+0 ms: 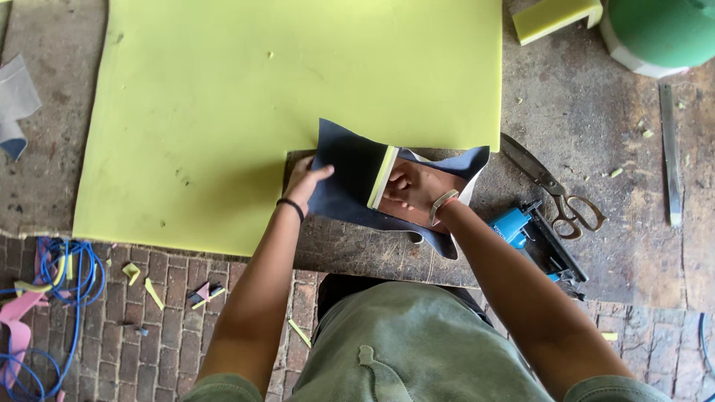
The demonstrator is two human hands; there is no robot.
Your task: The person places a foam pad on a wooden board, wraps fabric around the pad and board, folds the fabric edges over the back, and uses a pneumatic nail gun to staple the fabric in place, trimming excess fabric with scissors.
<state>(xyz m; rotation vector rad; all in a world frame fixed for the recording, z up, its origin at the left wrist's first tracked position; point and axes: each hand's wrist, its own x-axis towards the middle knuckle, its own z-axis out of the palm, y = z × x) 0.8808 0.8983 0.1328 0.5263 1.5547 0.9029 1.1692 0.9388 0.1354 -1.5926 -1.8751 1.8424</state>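
Note:
A dark blue piece of material [348, 175] lies on the worn work board, partly over the edge of a big yellow-green foam sheet [261, 97]. My left hand [307, 184] presses flat on its left side, a black band on the wrist. My right hand [411, 192] grips a thin strip of yellow foam [383, 176] against the blue material, fingers curled around it; a bangle sits on that wrist. The blue material's pale underside shows at the right edge.
Scissors [555, 187] lie right of my hands, a blue staple gun [532, 237] below them. A metal ruler [669, 152] lies far right, a green round object [659, 30] and foam block [555, 15] top right. Blue cable [71, 275] and scraps litter the brick floor.

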